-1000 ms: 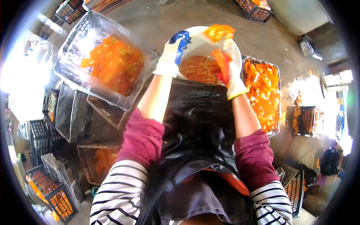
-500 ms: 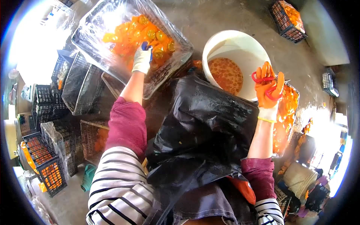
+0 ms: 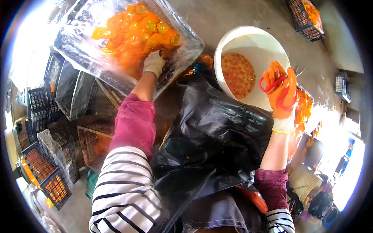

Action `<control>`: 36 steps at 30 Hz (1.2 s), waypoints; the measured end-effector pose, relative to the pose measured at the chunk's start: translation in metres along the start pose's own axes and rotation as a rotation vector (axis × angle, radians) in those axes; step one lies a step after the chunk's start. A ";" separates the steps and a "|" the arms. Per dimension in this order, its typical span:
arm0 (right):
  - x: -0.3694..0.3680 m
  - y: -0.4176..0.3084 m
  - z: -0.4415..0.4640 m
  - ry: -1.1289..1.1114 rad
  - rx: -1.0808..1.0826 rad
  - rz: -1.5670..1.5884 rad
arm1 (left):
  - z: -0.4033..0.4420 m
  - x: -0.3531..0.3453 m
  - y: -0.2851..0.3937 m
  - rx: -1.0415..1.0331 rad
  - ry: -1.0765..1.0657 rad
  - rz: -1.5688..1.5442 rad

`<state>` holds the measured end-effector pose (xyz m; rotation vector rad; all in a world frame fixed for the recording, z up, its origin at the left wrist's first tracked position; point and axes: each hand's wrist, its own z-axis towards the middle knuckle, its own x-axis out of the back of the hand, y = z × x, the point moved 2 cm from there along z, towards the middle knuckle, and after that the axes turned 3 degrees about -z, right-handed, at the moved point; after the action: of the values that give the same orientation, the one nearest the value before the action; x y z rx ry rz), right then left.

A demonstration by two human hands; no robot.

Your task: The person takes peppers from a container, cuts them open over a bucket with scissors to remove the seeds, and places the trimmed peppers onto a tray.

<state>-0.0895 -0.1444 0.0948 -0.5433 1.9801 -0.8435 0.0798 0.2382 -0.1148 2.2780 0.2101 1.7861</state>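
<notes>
A black apron (image 3: 217, 136) spreads below and between the gloved fingers of the left hand (image 3: 154, 63) and those of the right hand (image 3: 280, 91). Next in size is a plastic-lined crate (image 3: 185, 32), its near corner beneath the left wrist, the rest stretching ahead of and to the left of those fingers. A white bucket (image 3: 268, 54) stands just ahead and to the left of the right fingers, between the two hands.

Inside the crate, a glossy orange heap (image 3: 132, 35) lies directly ahead of the left fingers, which reach into its near edge; whether they are apart or clamped on a piece I cannot tell. Just behind and to the right of the right fingers, a batch of flat orange pieces (image 3: 303, 110) shows past the forearm, partly hidden.

The right fingers are curled through the handles of red scissors (image 3: 274, 84), whose blades poke out beyond them to the right. Smallest are the round pieces (image 3: 237, 75) covering the bucket's bottom, left of the right fingers.

The work looks partway along: the rounds in the bucket and the batch on the right seem to be done, while the sizeable heap at the left fingers seems left to handle.
</notes>
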 end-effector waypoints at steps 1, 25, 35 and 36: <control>0.005 0.002 0.002 -0.036 -0.006 -0.009 | -0.008 0.005 -0.004 0.023 -0.016 -0.121; 0.092 0.089 0.062 -0.278 -0.225 -0.129 | -0.062 0.069 0.256 -0.052 -0.124 -2.217; 0.020 0.022 -0.027 -0.220 0.005 -0.917 | -0.084 0.087 0.282 -0.265 -0.063 -1.594; 0.021 0.023 -0.024 -0.232 0.032 -1.020 | -0.086 0.092 0.283 -0.280 -0.060 -1.464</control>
<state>-0.1216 -0.1346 0.0746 -1.6096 1.4011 -1.3176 0.0087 -0.0015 0.0676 1.2214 1.1395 0.8293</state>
